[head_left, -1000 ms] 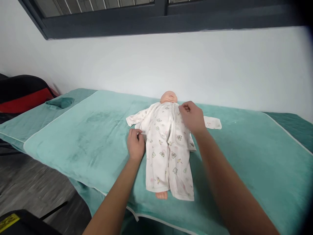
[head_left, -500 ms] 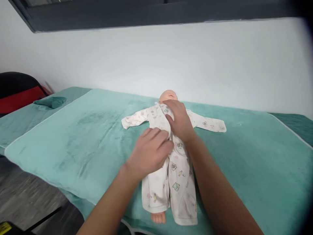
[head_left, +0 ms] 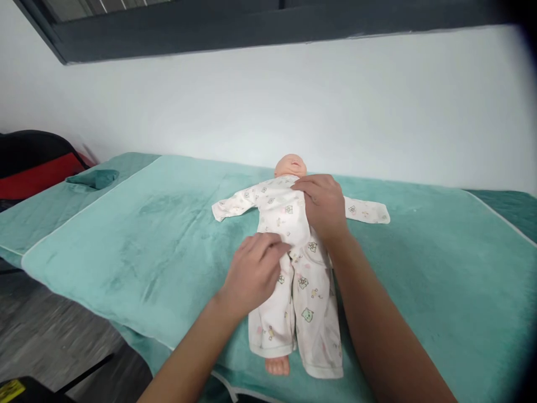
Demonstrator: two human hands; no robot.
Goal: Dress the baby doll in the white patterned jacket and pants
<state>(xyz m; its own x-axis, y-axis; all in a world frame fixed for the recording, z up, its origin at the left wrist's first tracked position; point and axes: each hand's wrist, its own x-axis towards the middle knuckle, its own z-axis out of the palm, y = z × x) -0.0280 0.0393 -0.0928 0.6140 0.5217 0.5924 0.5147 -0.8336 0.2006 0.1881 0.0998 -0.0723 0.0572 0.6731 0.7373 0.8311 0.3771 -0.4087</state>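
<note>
A baby doll (head_left: pixel 291 165) lies on its back, head away from me, dressed in a white printed top (head_left: pixel 277 210) and matching trousers (head_left: pixel 272 324). Both sleeves stretch out sideways, and one bare foot shows at a trouser cuff. At the lower front of the top, my left hand (head_left: pixel 255 271) is closed, thumb and fingertips pinching the hem. My right hand (head_left: pixel 325 204) is at the chest near the collar, fingers curled onto the front edge of the top. It covers the shoulder on that side.
A light green padded sheet (head_left: pixel 168 224) covers the bed beneath the doll. Behind stands a white wall (head_left: pixel 251 106) under a dark window frame (head_left: pixel 188 28). At far left are a black and red chair (head_left: pixel 42 168) and a face hole (head_left: pixel 93 179) in the bed cover.
My right hand has moved right across the chest, and the top's front panel now lies smoother and farther across. My left hand has shifted slightly down along the hem.
</note>
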